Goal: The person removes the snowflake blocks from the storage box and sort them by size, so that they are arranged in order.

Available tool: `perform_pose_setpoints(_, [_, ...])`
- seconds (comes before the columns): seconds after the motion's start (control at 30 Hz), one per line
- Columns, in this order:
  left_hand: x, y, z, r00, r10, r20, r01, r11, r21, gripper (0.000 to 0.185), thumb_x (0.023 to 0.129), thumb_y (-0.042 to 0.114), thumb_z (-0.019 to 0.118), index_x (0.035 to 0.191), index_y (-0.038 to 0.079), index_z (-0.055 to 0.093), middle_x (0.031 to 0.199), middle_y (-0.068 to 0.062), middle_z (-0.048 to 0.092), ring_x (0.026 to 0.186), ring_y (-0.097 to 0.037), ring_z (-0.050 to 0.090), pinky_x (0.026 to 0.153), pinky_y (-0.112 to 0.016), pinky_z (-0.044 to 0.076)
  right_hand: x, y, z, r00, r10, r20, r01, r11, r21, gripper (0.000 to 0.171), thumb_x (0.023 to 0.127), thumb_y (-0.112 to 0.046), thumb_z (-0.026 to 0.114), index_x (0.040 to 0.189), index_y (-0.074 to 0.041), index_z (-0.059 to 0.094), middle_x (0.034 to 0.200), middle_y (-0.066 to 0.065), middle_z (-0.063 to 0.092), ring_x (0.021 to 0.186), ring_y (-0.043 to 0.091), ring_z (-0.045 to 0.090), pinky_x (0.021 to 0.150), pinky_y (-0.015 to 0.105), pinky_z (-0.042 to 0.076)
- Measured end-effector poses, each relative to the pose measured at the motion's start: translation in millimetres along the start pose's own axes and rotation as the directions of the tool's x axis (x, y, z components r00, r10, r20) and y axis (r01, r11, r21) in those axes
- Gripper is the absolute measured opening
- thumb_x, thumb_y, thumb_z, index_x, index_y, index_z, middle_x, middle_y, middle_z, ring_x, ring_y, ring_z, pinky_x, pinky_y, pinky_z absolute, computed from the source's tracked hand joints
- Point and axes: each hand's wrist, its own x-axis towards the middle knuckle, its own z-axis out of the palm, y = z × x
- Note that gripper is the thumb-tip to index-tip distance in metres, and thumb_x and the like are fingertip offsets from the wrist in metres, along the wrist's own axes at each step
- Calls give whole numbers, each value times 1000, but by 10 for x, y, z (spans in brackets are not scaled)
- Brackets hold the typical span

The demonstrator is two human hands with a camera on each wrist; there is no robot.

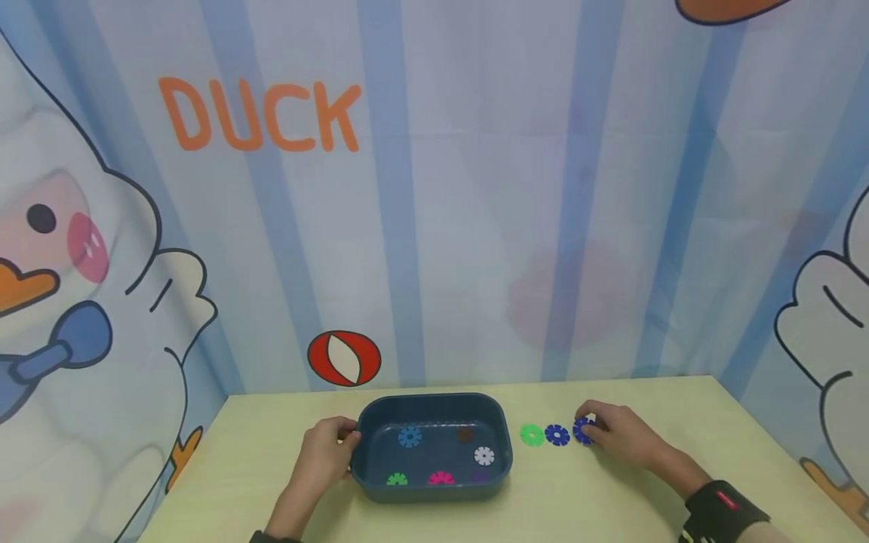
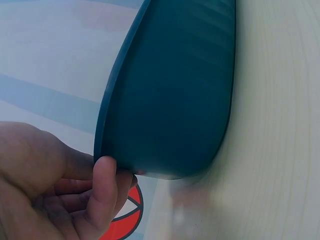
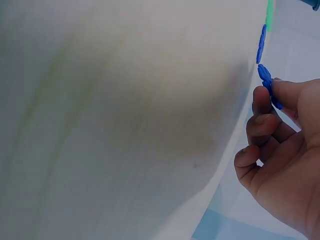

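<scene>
Blue toothed disc (image 1: pixel 582 431) (flat on table), dark teal tub (image 1: pixel 380 486) leftward

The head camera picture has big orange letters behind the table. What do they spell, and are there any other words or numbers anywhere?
"DUCK": big orange letters printed on the blue-striped cartoon duck backdrop cloth.
The small red tag on the black wrist strap: too small to read.
Nothing is written on the dark teal plastic tub, the round plastic snowflake discs or the pale yellow table.
</scene>
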Motion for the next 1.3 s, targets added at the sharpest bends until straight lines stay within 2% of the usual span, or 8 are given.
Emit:
perform_pose_setpoints(0.33, [15,-19,16,1000,1,1,-1,1000,12,24,103,3,63,124,-8,69,103,-15,73,75,-16,68,52,-28,62,22,41,36,1000,20,20,-20,1000,-1,17,103,-10,66,119,-8,72,80,-5,61,68,8,49,59,25,42])
perform_pose_setpoints(0.93, [14,-17,15,1000,-5,1,5,1000,3,24,103,2,63,124,-8,69,104,-16,72,76,-18,68,52,-29,63,66,32,33,997,31,64,-28,998,-50,16,104,-16,67,118,-12,71,74,-5,58,61,10,47,54,25,35])
perform_pose_setpoints(1.13, [14,-27,18,1000,-6,2,6,1000,5,23,103,3,64,123,-8,70,104,-16,73,75,-17,68,52,-28,62,66,-52,14,997,39,63,-34,997,-74,19,105,-18,65,122,-11,70,73,-5,58,60,10,47,53,25,37])
perform_pose_setpoints(1.3, [13,-26,3,1000,1,2,-1,1000,6,23,103,3,63,123,-7,70,103,-15,72,76,-18,69,52,-28,62,124,-263,4,999,-18,29,20,996,-90,23,106,-18,64,125,-6,67,72,-7,57,59,7,48,52,25,40])
